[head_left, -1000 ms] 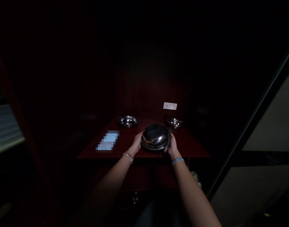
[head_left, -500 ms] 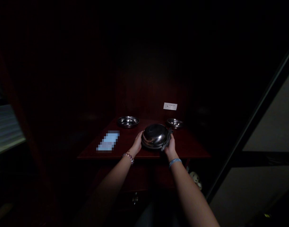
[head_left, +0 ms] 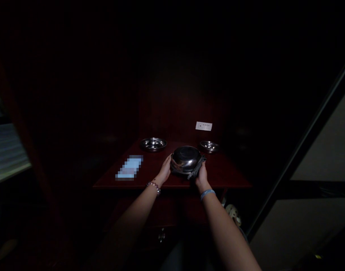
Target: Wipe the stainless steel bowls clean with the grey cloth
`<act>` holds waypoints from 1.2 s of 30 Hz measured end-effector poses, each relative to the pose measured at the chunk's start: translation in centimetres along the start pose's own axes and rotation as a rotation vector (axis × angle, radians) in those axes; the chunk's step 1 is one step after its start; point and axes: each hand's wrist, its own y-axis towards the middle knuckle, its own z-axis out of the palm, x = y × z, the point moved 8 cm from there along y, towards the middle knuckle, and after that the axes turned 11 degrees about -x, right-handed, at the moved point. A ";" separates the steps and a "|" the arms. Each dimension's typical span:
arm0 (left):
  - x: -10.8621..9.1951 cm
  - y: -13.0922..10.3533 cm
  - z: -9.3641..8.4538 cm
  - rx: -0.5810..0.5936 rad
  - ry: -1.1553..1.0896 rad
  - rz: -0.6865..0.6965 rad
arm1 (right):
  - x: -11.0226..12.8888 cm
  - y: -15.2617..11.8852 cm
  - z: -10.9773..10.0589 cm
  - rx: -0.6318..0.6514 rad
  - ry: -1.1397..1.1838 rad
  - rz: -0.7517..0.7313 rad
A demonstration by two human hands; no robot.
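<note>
Between my two hands is a shiny metal bowl (head_left: 186, 158), its rounded underside turned up and towards me. My left hand (head_left: 166, 169) grips the bowl's left rim. At the right rim, my right hand (head_left: 202, 176) presses a dark grey cloth (head_left: 197, 168) against the metal. Both hands are closed, with some fingers hidden by the bowl and cloth. Behind on the desktop rest a wide metal dish (head_left: 153, 144) at the left and a smaller metal bowl (head_left: 208, 146) at the right, both right side up.
The dark red desktop (head_left: 155, 177) has its front edge just below my hands. A blurred-out, light blue flat item (head_left: 129, 167) lies at the left. A white socket plate (head_left: 204, 126) is on the back wall. Below is a drawer knob (head_left: 161, 235).
The held bowl has tipped slightly, and the cloth has shifted down and left along its rim with my right hand. My left hand keeps its grip.
</note>
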 end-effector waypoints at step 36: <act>-1.4 -0.6 0.3 -0.068 0.012 0.045 | -1.1 0.0 -2.7 -0.265 -0.120 0.049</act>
